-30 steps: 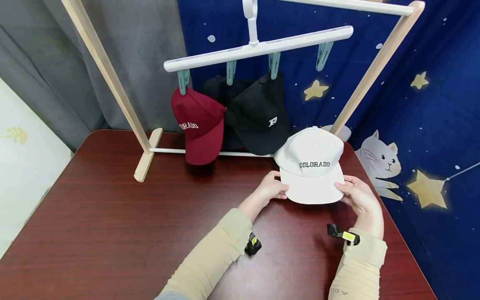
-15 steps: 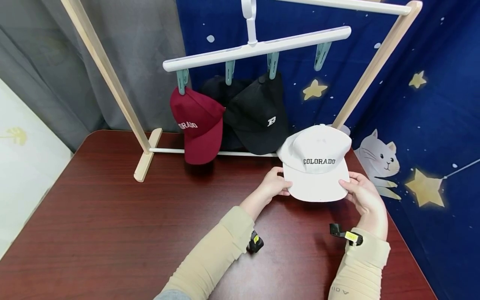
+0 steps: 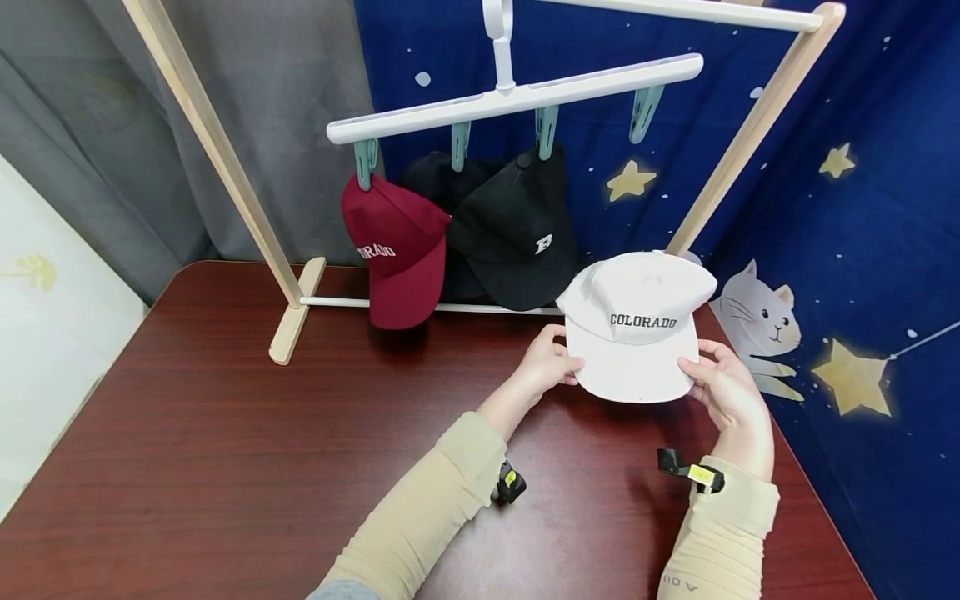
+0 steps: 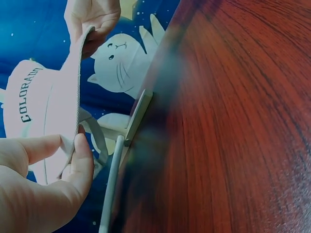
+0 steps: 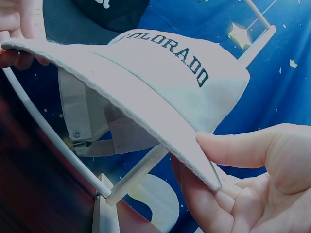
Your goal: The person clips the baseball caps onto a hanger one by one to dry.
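Note:
Both hands hold a white cap [image 3: 633, 367] by its brim, raised over the right part of the table. Lettering on its front reads COLORADO. My left hand [image 3: 546, 365] pinches the brim's left edge between thumb and fingers; the left wrist view shows thumb above and fingers beneath the brim [image 4: 68, 111]. My right hand [image 3: 726, 390] pinches the opposite edge, its thumb on top in the right wrist view. Under the crown, the cap's back strap [image 5: 95, 147] shows. Close to its left hang a black cap [image 3: 517, 233] and a maroon cap [image 3: 397, 242].
A white hanger bar [image 3: 517, 98] with several green clips hangs from a wooden rack. The rightmost clip [image 3: 645, 115] carries nothing. Another dark cap [image 3: 435, 177] hangs behind. The rack's right post [image 3: 738, 158] rises behind the white cap; a white lower rail [image 3: 337, 302] crosses the table's back.
Both hands have shifted slightly to the right and away with the white cap, whose crown now leans more to the right. The hanging caps look unmoved.

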Motion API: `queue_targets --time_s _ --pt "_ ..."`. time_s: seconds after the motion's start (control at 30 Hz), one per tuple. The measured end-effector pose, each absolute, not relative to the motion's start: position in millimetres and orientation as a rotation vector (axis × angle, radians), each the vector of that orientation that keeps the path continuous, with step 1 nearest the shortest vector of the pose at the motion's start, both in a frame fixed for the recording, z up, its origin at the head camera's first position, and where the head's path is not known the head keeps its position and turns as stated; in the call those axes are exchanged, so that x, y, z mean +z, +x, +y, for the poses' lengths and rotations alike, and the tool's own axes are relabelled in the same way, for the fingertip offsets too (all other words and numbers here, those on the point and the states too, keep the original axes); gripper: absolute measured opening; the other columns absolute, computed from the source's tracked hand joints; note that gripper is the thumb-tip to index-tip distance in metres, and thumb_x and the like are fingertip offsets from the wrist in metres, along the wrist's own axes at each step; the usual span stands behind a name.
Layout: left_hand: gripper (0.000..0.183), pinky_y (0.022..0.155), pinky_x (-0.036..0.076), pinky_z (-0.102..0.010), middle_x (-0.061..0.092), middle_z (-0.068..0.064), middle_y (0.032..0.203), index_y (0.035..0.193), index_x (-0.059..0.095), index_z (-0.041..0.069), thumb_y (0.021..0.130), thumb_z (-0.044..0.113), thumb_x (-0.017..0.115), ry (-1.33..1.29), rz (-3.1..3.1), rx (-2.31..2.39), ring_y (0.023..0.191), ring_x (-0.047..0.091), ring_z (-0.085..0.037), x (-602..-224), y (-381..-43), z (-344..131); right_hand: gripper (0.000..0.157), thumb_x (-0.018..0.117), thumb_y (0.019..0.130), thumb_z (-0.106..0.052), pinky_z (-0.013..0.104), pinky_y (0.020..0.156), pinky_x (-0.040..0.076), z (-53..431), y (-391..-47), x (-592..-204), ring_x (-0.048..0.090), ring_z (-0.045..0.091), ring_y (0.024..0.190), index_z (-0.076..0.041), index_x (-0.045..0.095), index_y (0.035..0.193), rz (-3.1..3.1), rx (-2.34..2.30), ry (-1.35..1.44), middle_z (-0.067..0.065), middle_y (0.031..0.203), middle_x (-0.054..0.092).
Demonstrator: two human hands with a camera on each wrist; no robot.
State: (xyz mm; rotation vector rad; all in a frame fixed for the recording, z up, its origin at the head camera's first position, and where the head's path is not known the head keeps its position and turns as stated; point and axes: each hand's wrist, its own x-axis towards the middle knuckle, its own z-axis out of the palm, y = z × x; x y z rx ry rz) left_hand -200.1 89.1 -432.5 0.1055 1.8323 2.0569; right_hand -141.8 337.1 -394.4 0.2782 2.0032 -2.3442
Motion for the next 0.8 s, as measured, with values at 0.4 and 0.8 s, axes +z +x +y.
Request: queue_targets --time_s 0.4,0.8 --pt "0.046 0.056 0.054 -0.028 0.058 -0.009 0.069 0.122 0.044 0.003 0.084 -0.013 0.064 0.181 1.880 2.059 0.053 0.056 -0.016 -424.3 -197.2 88.6 0.036 0.060 0.091 0.003 0.023 0.061 0.053 338.1 -141.4 -392.6 0.065 0.009 0.071 -0.009 0.035 0.113 1.985 -2.396 0.248 -0.002 0.087 0.068" --pt "0.046 0.057 0.054 -0.032 0.060 -0.010 0.068 0.120 0.046 0.003 0.081 -0.014 0.066 0.251 1.969 2.074 0.056 0.057 -0.019 -417.1 -201.1 81.2 0.033 0.056 0.091 0.010 0.022 0.061 0.052 325.4 -145.7 -394.1 0.064 0.008 0.074 -0.006 0.038 0.114 1.943 -2.550 0.196 -0.001 0.088 0.068"
